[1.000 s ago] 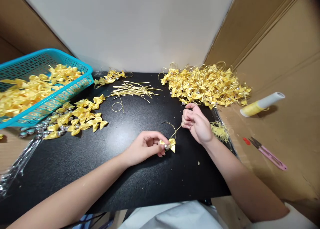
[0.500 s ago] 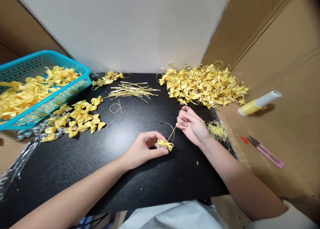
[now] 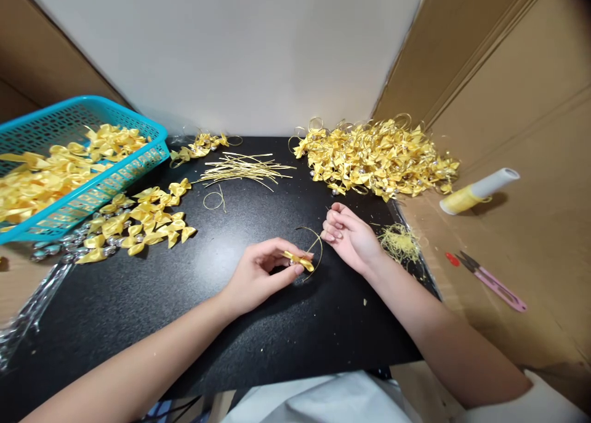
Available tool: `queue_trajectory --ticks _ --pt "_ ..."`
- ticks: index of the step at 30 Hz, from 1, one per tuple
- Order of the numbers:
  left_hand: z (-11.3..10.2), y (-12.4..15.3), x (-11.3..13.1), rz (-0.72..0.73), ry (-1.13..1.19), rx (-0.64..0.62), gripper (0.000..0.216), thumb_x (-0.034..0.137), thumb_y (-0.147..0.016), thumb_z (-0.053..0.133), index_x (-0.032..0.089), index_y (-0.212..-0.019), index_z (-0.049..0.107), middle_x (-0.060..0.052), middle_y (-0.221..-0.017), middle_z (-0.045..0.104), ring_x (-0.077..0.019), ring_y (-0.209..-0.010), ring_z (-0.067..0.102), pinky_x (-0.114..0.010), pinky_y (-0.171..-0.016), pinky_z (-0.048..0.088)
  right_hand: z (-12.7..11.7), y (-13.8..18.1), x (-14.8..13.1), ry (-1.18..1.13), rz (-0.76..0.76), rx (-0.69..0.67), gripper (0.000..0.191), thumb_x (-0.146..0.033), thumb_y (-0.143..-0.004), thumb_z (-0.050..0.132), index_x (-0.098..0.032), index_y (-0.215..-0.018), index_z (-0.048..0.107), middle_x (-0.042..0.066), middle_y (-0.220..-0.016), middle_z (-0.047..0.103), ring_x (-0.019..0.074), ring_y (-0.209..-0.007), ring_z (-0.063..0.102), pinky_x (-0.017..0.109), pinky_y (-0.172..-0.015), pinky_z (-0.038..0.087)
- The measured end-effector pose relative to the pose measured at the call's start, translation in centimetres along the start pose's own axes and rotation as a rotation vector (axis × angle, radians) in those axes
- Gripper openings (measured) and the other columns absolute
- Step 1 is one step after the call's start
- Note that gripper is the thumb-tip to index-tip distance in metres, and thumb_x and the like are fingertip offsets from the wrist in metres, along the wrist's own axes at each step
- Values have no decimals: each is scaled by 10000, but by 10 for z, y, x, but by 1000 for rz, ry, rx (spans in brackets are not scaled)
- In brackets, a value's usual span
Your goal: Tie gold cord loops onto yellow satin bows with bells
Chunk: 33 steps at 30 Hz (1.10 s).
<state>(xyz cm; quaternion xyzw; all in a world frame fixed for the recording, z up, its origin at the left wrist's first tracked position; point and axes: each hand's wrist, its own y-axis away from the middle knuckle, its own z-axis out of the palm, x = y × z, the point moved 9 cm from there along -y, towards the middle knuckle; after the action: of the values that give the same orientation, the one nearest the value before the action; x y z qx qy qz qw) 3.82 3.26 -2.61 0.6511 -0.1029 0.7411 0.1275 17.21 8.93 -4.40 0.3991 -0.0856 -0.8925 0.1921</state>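
Observation:
My left hand (image 3: pixel 265 275) pinches a yellow ribbon bow (image 3: pixel 299 261) between thumb and fingers, just above the black tabletop. A small silvery bell or bead shows at the bow's middle. From the bow a thin gold cord (image 3: pixel 321 250) curves out to the right in an open loop. My right hand (image 3: pixel 353 238) is closed, palm turned up, to the right of the bow. A strand of the cord runs from the bow to its fingertips, and a fine dark tip, too small to name, sticks out above the curled fingers.
A blue basket (image 3: pixel 159 141) of yellow bows stands at left, with loose bows (image 3: pixel 152 217) beside it. Cut gold cords (image 3: pixel 247 167) lie at the back. Finished-looking bows heap (image 3: pixel 376 158) at back right. Thread scraps (image 3: pixel 401 243), pink snips (image 3: pixel 501 289) and a thread-wound tube (image 3: pixel 480 190) lie at right.
The bow has tilted in my left hand, and the cord loop now curves out further below it. My right hand has shifted slightly left and down.

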Motion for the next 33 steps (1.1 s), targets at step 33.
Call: queue_trajectory --ticks 33 --pt "31 7 12 257 -1670 -324 230 320 -892 607 121 -967 696 -78 -826 645 -219 -781 602 -321 -668 480 57 -52 -7 1633 -530 179 119 -273 -775 702 -207 -677 696 61 -888 669 222 -889 548 344 -802 448"
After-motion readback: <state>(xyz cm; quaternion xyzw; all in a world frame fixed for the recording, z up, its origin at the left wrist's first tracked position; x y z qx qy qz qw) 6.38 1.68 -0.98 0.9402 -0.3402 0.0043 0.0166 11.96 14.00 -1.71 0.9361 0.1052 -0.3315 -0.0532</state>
